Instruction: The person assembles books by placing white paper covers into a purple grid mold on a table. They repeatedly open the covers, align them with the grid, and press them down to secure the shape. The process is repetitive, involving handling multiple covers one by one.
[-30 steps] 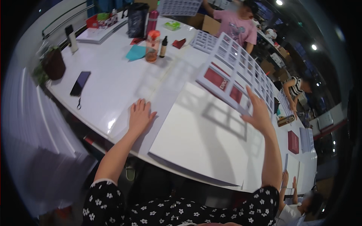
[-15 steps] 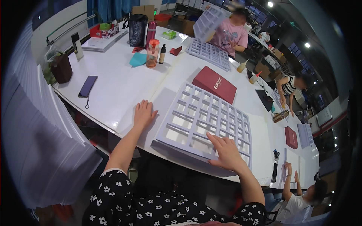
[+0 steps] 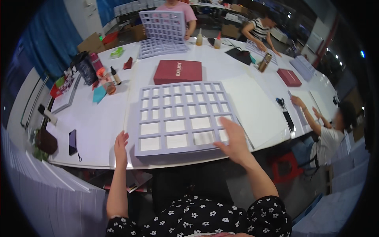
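Observation:
A lavender-grey divided tray [image 3: 169,154], thick and apparently stacked, lies on the white table before me. Small compartments fill its far part and larger ones its near part, with white showing inside. My left hand [image 3: 121,148] is beside the tray's near left corner, fingers extended and holding nothing; a narrow gap separates it from the tray. Over the near right corner hovers my right hand [image 3: 233,140], slightly blurred, thumb apart from the fingers and nothing in it. Whether its fingertips touch the tray I cannot tell. A dark red box [image 3: 164,73] sits just beyond the far edge.
Left on the table are a phone [image 3: 72,142], an orange bottle [image 3: 106,81] and a dark dropper bottle [image 3: 115,76]. Across, a person in pink holds a similar grid [image 3: 162,23]. Glue bottles [image 3: 199,38] stand nearby. Stacked sheets [image 3: 59,197] rise at my left.
My view has swung, so the tray now appears squarer in front of me. My left hand has lifted from the tabletop beside the tray. The person across has brought their grid down onto another.

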A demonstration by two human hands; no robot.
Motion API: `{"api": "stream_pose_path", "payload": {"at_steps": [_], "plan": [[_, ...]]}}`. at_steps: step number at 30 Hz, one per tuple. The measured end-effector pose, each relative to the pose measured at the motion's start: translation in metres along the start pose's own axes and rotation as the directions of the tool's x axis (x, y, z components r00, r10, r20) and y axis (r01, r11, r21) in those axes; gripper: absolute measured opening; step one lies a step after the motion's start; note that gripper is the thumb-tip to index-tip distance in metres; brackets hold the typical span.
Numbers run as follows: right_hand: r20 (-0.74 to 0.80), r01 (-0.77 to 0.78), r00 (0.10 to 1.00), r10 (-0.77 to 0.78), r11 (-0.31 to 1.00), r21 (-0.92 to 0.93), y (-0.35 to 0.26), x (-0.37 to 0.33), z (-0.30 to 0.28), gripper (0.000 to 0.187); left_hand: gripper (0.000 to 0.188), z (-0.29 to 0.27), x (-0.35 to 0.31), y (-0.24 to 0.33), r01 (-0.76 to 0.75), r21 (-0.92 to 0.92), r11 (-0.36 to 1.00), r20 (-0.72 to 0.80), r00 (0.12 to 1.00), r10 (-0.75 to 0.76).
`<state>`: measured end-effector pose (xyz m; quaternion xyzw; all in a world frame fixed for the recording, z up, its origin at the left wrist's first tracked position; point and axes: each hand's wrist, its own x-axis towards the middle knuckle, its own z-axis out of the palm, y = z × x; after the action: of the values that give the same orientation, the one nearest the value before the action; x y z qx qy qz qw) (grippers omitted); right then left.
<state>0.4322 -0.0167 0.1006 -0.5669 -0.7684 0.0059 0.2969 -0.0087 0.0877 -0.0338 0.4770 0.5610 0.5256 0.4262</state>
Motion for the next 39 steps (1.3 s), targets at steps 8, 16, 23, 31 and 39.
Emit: {"api": "stream_pose_path", "payload": {"at_steps": [8, 16, 23, 31, 39], "plan": [[0.072, -0.54, 0.814, 0.576, 0.706, 0.459, 0.073, -0.104, 0.016, 0.081, 0.066, 0.016, -0.094, 0.041, -0.209, 0.403, 0.891, 0.135, 0.976, 0.168], [-0.011, -0.481, 0.835, 0.549, 0.74, 0.471, 0.07, -0.108, 0.028, 0.068, 0.052, 0.028, -0.088, 0.05, -0.246, 0.586, 0.772, 0.157, 0.969, 0.189], [-0.012, -0.515, 0.816, 0.578, 0.736, 0.439, 0.055, -0.109, 0.031, 0.066, 0.044, 0.024, -0.085, 0.06, -0.187, 0.536, 0.823, 0.159, 0.98, 0.12], [-0.018, -0.519, 0.813, 0.582, 0.739, 0.429, 0.054, -0.108, 0.028, 0.06, 0.046, 0.024, -0.09, 0.067, -0.216, 0.603, 0.768, 0.206, 0.972, 0.112], [-0.2, -0.482, 0.708, 0.677, 0.67, 0.564, 0.115, -0.126, 0.047, 0.044, 0.055, -0.021, -0.058, -0.009, -0.053, 0.163, 0.985, -0.077, 0.995, 0.066]]}}
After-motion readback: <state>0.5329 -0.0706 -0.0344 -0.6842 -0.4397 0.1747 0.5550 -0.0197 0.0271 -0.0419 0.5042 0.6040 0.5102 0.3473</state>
